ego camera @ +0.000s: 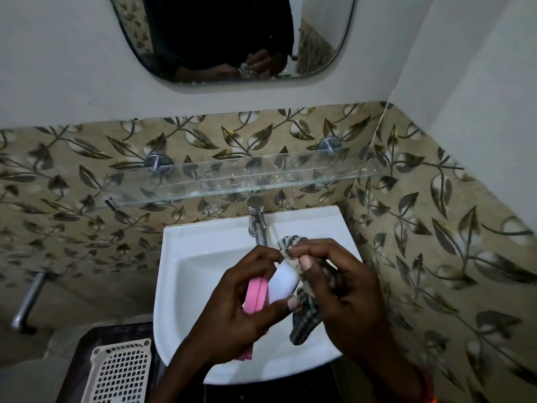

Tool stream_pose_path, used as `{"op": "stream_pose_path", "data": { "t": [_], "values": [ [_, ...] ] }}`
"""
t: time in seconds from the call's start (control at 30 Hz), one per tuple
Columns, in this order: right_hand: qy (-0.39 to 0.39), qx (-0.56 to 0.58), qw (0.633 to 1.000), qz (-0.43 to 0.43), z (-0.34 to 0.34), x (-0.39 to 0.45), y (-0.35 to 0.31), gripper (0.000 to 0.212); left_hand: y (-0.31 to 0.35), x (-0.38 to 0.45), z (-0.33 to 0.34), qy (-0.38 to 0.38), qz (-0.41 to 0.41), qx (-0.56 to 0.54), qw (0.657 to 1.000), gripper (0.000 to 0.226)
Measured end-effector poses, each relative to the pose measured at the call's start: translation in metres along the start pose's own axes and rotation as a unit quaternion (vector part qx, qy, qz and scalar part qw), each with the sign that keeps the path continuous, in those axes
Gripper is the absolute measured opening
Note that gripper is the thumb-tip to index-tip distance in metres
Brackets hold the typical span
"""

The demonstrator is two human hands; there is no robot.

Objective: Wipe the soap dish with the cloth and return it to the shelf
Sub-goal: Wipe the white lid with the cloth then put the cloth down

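— Left hand [232, 309]?
— Curled round the soap dish [281, 286], thumb tip pressed on its lower edge, fingers wrapped behind. Also clamping a pink piece [255, 295] just left of the white part, touching it; whether lid, base or soap, cannot tell.

— Right hand [340, 298]?
— Pinching the cloth [305, 318], thumb and fingers bunched on the checked fabric at the dish's upper right edge. Fingertips of both hands nearly meeting above the dish.

— Cloth itself?
— Crumpled, green-and-cream check. One tuft poking up above the fingers, a longer tail hanging down under the right palm.

— Where exactly, the dish?
— Held up in the air over the basin of the white sink [203, 257], tilted, white face toward the camera. Not resting on anything but fingers.

— And the shelf [232, 181]?
— Clear glass, fixed on round metal mounts to the leaf-patterned tiles, above the sink and well apart from the dish. Smears and specks on the glass.

— Further out?
— Chrome tap [257, 222] at the back of the sink, just beyond the cloth. Mirror [232, 39] higher on the wall, showing a dim reflection of both hands. Cream perforated basket [119, 373] at lower left, beside the sink. Metal pipe [29, 298] jutting from the left wall.
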State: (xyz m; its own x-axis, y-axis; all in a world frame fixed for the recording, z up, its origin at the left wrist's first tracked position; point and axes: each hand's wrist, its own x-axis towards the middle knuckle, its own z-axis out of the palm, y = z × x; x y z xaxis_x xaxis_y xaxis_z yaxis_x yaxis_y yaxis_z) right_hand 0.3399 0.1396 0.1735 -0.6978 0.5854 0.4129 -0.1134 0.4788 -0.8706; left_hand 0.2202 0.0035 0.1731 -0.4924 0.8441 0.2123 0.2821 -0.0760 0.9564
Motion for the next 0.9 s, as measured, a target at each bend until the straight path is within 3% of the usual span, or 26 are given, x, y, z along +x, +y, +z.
{"op": "stream_pose_path", "data": {
  "t": [0.07,0.13,0.17,0.33,0.43,0.47,0.53,0.6,0.67,0.77,0.9],
  "values": [
    [-0.002,0.100,0.977,0.187,-0.003,0.003,0.015,0.020,0.001,0.000,-0.001,-0.012,0.007,-0.029,0.999,0.031],
    [-0.051,0.223,0.908,0.351,0.001,-0.004,0.025,0.021,0.006,0.001,-0.003,-0.015,0.017,-0.052,0.998,0.030],
    [-0.069,0.259,0.880,0.392,0.002,-0.010,0.027,0.024,0.007,0.000,-0.004,-0.019,0.021,-0.057,0.998,0.028],
    [-0.089,0.313,0.827,0.458,0.001,-0.019,0.020,0.055,0.005,-0.004,0.001,-0.047,0.042,-0.092,0.994,0.012],
    [-0.142,0.353,0.787,0.486,0.002,-0.017,0.019,0.068,0.006,-0.003,0.000,-0.041,0.029,-0.128,0.990,0.013],
    [-0.138,0.353,0.796,0.473,0.001,-0.015,0.020,0.073,0.005,-0.003,-0.003,-0.031,0.026,-0.107,0.993,0.016],
    [-0.099,0.329,0.834,0.432,-0.006,-0.005,0.017,0.059,0.001,-0.006,-0.010,-0.034,0.001,-0.038,0.999,0.025],
    [-0.069,0.247,0.894,0.367,-0.020,0.009,0.015,0.048,0.001,-0.010,-0.017,-0.069,-0.050,0.025,0.996,0.034],
    [-0.090,0.129,0.946,0.283,-0.032,0.022,0.014,0.048,0.004,-0.011,-0.019,-0.096,-0.083,0.072,0.989,0.036],
    [-0.136,-0.015,0.971,0.197,-0.042,0.031,0.011,0.048,0.012,-0.011,-0.012,-0.092,-0.099,0.081,0.987,0.035],
    [-0.137,-0.084,0.980,0.119,-0.056,0.038,0.008,0.050,0.016,-0.015,-0.013,-0.107,-0.117,0.054,0.986,0.025]
  ]
}}
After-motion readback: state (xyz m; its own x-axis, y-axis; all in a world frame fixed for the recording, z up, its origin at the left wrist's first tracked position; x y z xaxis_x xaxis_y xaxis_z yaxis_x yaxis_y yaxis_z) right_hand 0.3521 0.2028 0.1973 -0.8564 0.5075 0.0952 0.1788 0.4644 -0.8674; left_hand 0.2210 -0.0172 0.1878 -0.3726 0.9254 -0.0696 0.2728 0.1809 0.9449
